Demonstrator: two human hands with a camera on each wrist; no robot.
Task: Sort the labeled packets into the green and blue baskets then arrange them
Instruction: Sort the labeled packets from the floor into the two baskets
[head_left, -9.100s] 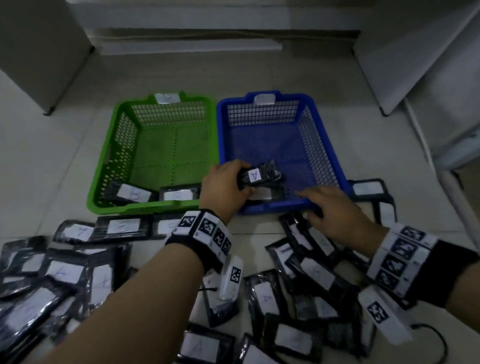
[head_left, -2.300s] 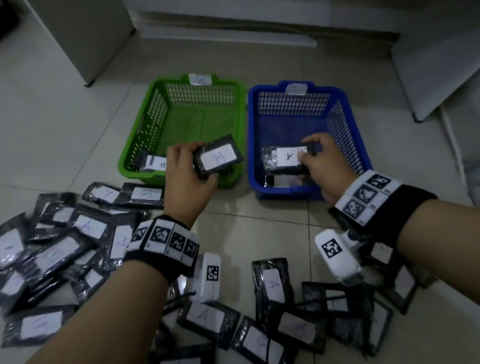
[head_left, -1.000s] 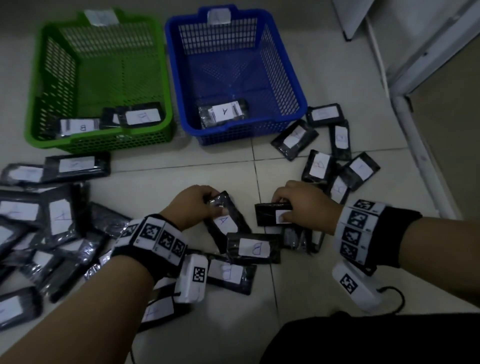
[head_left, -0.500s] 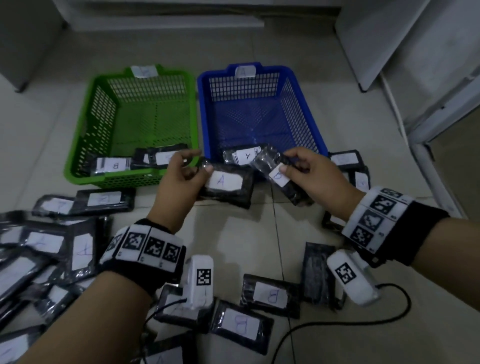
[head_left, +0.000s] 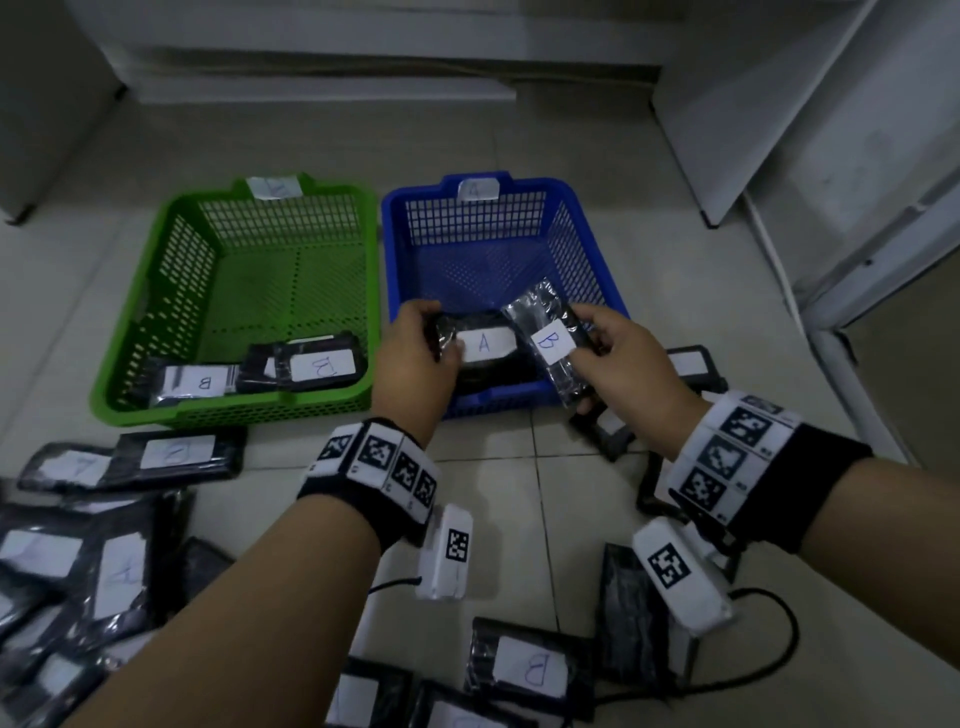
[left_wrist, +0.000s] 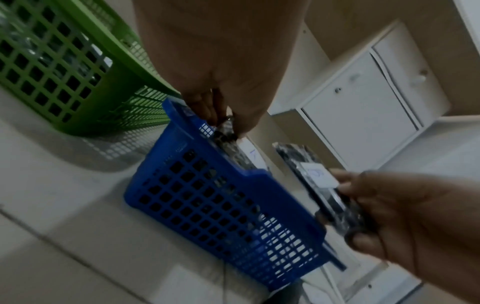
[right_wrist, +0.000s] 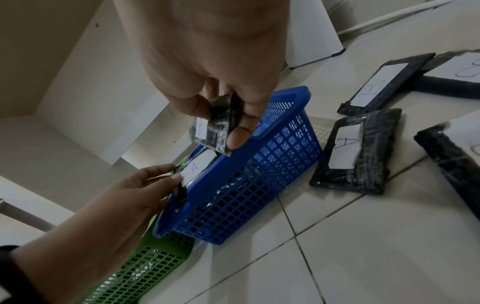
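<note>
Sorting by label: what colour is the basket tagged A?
Blue, clearest in the head view.

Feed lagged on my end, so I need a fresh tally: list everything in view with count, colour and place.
Green basket: one, green, floor, left of the blue one.
Blue basket: one, blue, beside it.
B packets in green: two, black, near end.
A packet: one, black, over blue basket's near end.
B packet: one, black, over blue basket.
Loose packets: many, black, scattered on the floor.
Cupboards: white, right.
Left hand: pinches A packet.
Right hand: holds B packet.
</note>
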